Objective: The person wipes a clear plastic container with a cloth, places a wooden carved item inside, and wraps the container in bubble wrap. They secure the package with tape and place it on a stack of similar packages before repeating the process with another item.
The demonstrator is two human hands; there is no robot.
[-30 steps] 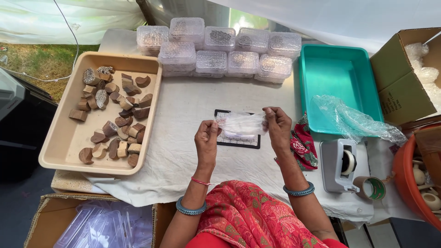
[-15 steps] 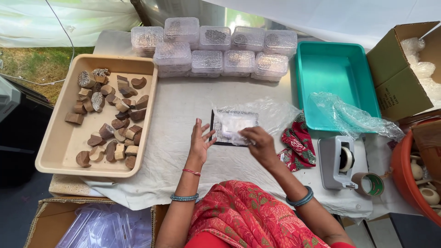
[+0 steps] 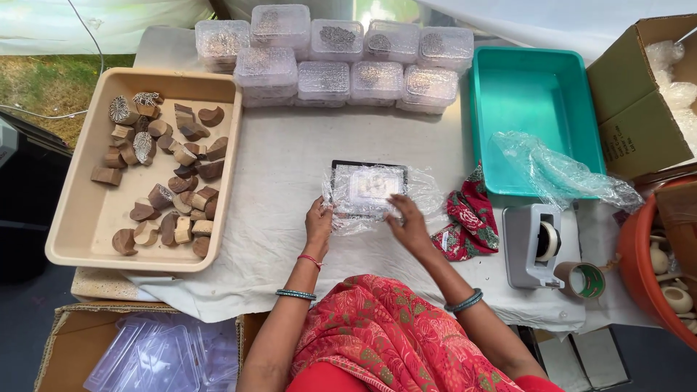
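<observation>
A flat black-edged pad with a white centre lies on the white tablecloth, covered by a sheet of clear bubble wrap. My left hand presses the wrap down at the pad's near left corner. At the near right edge, my right hand rests on the wrap with fingers spread flat. Both hands touch the wrap and neither is closed around it.
A beige tray of several wooden blocks sits at left. Stacked clear lidded boxes line the back. A teal tub, loose clear plastic, red cloth, tape dispenser and tape roll are at right.
The bubble wrap, held up between both hands a second ago, has come down over the black-edged pad. Both hands have dropped onto the table and now press its near edge.
</observation>
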